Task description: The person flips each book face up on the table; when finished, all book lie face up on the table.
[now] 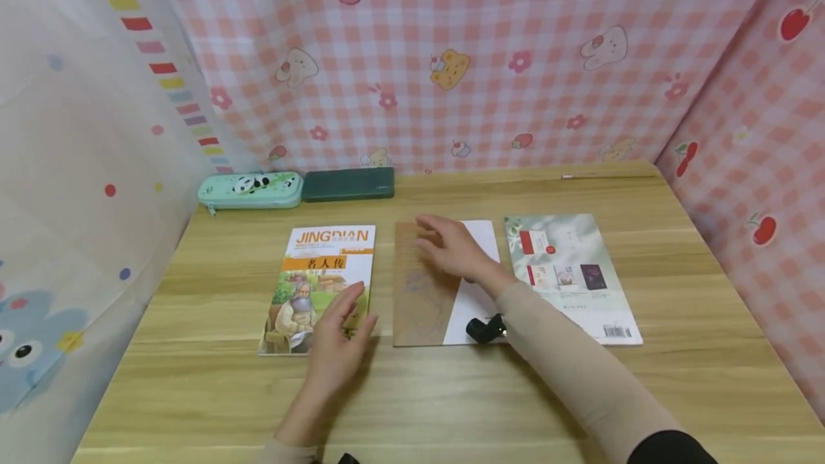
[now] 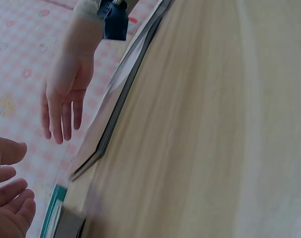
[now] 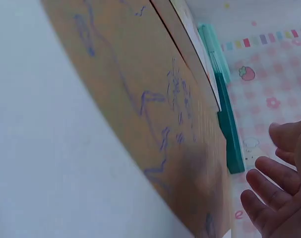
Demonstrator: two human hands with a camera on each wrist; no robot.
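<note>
Right now the right hand (image 1: 454,249) hovers flat, fingers straight and gripping nothing, over the brown-and-white book (image 1: 425,299); just left of that book lies the JINGDIAN book (image 1: 322,271), whose lower edge the left hand (image 1: 338,349) covers, fingers relaxed.

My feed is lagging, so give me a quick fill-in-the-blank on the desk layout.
1. The left hand is over the ____ book.
2. The right hand is over the ____ of three books.
3. Beside the panda case lies a dark ____ case.

Missing: JINGDIAN; middle; green
</note>
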